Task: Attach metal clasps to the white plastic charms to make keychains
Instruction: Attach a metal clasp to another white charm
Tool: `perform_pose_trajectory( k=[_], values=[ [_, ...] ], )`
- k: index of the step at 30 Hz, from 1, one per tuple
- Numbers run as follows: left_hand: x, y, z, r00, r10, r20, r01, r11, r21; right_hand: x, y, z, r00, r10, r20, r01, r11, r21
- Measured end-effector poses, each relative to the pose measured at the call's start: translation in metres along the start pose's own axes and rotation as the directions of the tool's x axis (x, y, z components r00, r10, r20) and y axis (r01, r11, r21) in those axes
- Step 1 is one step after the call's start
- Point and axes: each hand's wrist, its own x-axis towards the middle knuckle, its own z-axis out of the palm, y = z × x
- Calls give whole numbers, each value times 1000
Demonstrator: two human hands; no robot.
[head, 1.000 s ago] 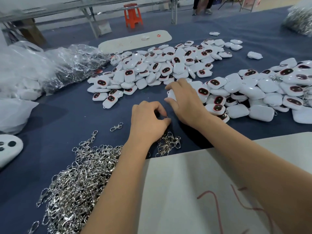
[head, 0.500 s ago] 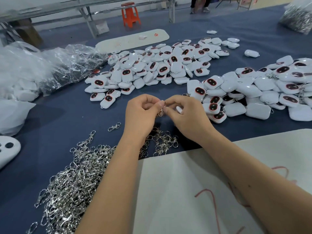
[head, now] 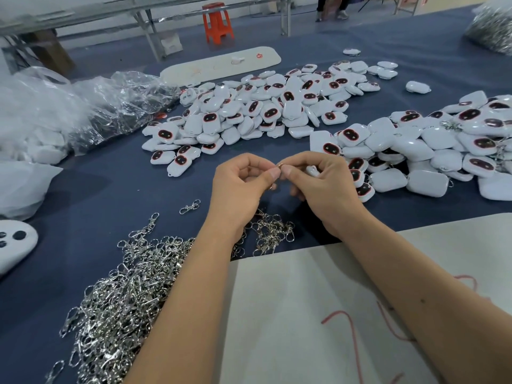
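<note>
At frame centre, your left hand (head: 238, 187) pinches a small silver metal clasp (head: 280, 165) while your right hand (head: 324, 184) grips a white plastic charm (head: 312, 170). Steady the charm's loop and thread the clasp fully through.

The table cover (head: 110, 189) is plain dark blue. The charms (head: 263, 112) are glossy white; many show a black oval patch edged in red. The loose clasps (head: 116, 300) are shiny silver. The board (head: 304, 314) at the near edge is off-white with pinkish-red scrawled lines. The stool (head: 217, 22) is orange. The bags (head: 83, 106) appear clear to milky white, though blurred.
</note>
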Motion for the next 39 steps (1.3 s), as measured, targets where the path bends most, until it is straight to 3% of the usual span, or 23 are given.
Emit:
perform_pose_trajectory(
  k=[3,7,13,22,32,39],
  values=[
    [-1,0,2,999,51,9,-52,994,99,0,1,1,1000,-5,-15,5,999,-52],
    [-5,0,5,977,214,-26,-187,902,389,-2,-1,2,996,-89,-8,87,988,-129],
    [-5,3,6,959,281,-25,-255,901,351,-3,-3,1,995,-104,-7,102,987,-127],
    [-3,6,2,985,169,41,-174,955,241,-6,-7,2,990,-142,-4,139,978,-154],
    [-3,4,1,978,198,65,-209,937,279,-10,-13,4,970,-242,-11,227,926,-303],
    [-4,4,2,922,383,64,-385,878,285,-1,-4,-3,996,-3,84,3,1000,-1]
  ],
)
